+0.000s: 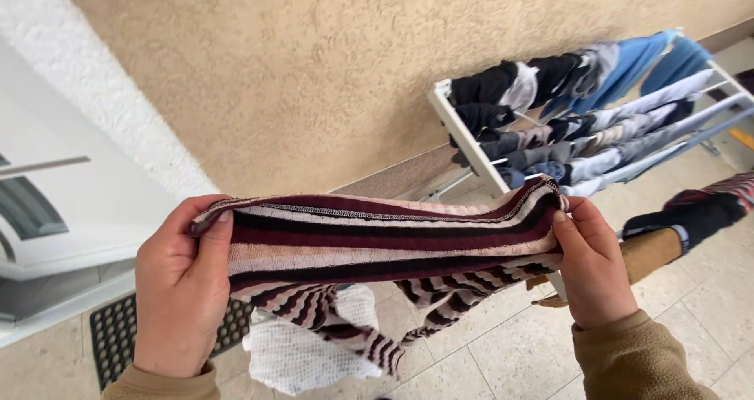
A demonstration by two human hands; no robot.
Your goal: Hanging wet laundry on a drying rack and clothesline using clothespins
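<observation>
1. The striped knit garment (pixel 393 239), banded in dark maroon, black and pale pink, is stretched level between both hands in front of the person, held in the air above the tiled floor (pixel 707 306).
2. The left hand (pixel 179 286) is closed on the garment's left end, thumb on the near side and fingers wrapped behind the fabric.
3. The right hand (pixel 591 268) is closed on the right end, pinching the gathered edge between thumb and fingers.
4. Loose striped parts of the garment hang below the stretched band, in front of a white mesh-textured cloth (pixel 302 353).
5. Behind the right hand stands a white drying rack (pixel 463 133) draped with dark, grey and blue clothes, set against a rough beige wall (pixel 314 70).
6. A black rubber doormat (pixel 114 337) lies on the floor just below the left hand, beside a white door frame (pixel 71 211).
7. Both wrists show tan sleeves (pixel 636 357).
</observation>
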